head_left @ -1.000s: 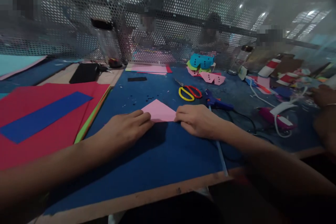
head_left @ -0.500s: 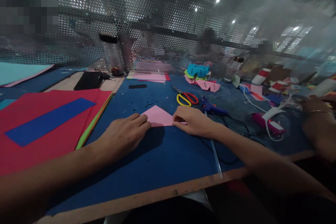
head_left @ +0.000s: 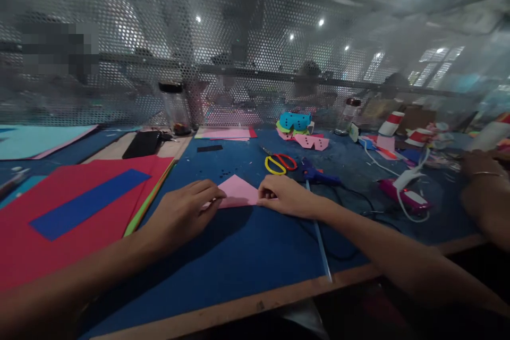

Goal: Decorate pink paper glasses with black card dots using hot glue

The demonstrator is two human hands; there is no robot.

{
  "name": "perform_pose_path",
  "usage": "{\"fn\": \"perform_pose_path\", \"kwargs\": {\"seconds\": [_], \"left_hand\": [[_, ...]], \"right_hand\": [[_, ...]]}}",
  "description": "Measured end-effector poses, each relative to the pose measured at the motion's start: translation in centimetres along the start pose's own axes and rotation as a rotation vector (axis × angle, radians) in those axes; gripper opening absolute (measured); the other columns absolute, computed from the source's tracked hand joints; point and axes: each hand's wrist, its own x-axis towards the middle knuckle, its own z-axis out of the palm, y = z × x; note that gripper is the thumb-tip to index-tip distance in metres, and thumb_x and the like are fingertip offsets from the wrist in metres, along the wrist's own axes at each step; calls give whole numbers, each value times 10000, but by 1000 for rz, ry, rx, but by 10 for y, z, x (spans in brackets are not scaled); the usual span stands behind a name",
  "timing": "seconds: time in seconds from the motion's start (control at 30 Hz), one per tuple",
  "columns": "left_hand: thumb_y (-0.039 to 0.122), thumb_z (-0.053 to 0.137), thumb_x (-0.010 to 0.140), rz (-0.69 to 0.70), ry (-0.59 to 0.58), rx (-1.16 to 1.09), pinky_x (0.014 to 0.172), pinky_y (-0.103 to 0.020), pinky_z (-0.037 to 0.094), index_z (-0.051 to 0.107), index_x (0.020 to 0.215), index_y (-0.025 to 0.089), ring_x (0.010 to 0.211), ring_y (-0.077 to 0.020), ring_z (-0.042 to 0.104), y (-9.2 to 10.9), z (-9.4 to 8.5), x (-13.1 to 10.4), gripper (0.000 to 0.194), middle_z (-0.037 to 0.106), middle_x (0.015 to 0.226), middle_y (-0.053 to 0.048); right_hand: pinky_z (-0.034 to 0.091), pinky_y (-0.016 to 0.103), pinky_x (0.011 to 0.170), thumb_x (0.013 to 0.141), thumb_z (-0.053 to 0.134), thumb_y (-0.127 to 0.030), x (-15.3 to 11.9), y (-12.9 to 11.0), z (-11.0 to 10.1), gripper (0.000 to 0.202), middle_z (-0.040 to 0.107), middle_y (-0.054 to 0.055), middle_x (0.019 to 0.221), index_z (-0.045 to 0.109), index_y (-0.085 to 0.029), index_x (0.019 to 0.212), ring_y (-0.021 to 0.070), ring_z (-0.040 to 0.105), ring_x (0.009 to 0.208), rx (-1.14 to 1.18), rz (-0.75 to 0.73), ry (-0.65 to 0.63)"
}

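Note:
A pink paper folded into a triangle (head_left: 238,191) lies on the blue table top (head_left: 223,255), its peak pointing away from me. My left hand (head_left: 193,204) pinches its left corner between thumb and fingers. At the right corner, my right hand (head_left: 282,195) is closed on the same paper with fingers curled. Both corners are partly hidden by my fingers. Just beyond my right hand lie scissors (head_left: 281,163) with one yellow and one red handle. A blue glue gun (head_left: 319,172) rests to their right, a clear glue stick (head_left: 322,249) running from it toward the table edge.
Red sheets (head_left: 91,180) with a blue strip (head_left: 91,204) lie at left. Behind are a black phone-like object (head_left: 142,144), a jar (head_left: 175,109), pink paper pieces (head_left: 313,142) and a perforated metal screen (head_left: 239,26). A magenta glue gun (head_left: 404,195) and a co-worker's arm (head_left: 486,191) are at right.
The view has tilted up slightly, so the table things sit lower in the picture. My left fingers have shifted a little at the paper's left corner; my right hand keeps its hold.

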Motion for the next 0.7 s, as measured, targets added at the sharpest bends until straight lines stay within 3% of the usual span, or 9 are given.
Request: {"fn": "perform_pose_path", "kwargs": {"seconds": [0.23,0.37,0.57,0.7], "left_hand": [[429,554,947,-353,-14,-383,699,-283,495,713,902,201,804,-198,658,28,-15,4,281,737,878,-38],[493,594,906,-475,-77,-604,740,-308,500,723,816,194,815,-215,666,41,-19,7,337,737,824,-35],[494,744,785,-663,2,-1009,749,-314,528,747,1053,182,811,-194,667,41,-7,33,412,765,996,-83],[482,776,775,-645,95,-1066,790,-292,512,770,1030,194,843,-176,648,41,5,45,385,760,1033,-72]], "right_hand": [[395,238,659,874,681,-260,1,0,-1,114,635,10,824,645,-158,839,122,563,730,120,85,-19],[418,249,699,871,682,-302,5,-6,-11,147,649,6,831,647,-161,851,129,578,759,278,211,70],[428,247,665,856,698,-425,10,-16,-10,267,610,-23,744,628,-168,851,122,558,691,578,237,198],[438,252,702,863,694,-403,9,-17,-2,246,643,-3,791,645,-162,850,130,575,739,578,172,276]]}}
